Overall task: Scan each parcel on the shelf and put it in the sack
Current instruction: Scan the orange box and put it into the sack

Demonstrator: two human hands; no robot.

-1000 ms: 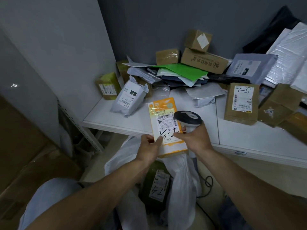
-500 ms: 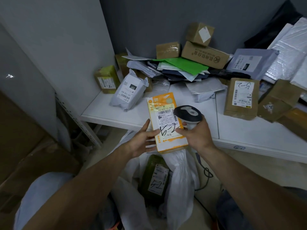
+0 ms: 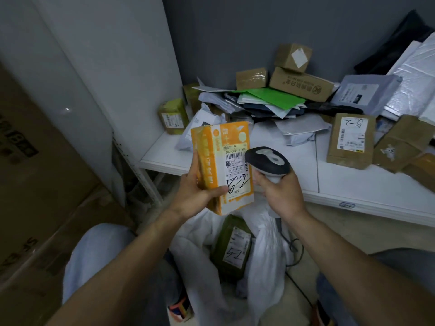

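Seen from a head-worn camera looking down along a person's two bare forearms. The left hand grips an orange and white parcel by its lower left edge, thumb across the front, and holds it upright above the open mouth of a white sack on the floor. The parcel's printed label, with a barcode and handwritten marks, faces the camera. The right hand is wrapped round the grip of a dark grey barcode scanner, whose head sits just beside the label's right edge. Inside the sack lies a green parcel with a white label. Behind the hands, a white shelf carries a heap of parcels: brown cardboard boxes, grey and white mailer bags, a green envelope, and a hand-marked brown parcel lying near the front edge
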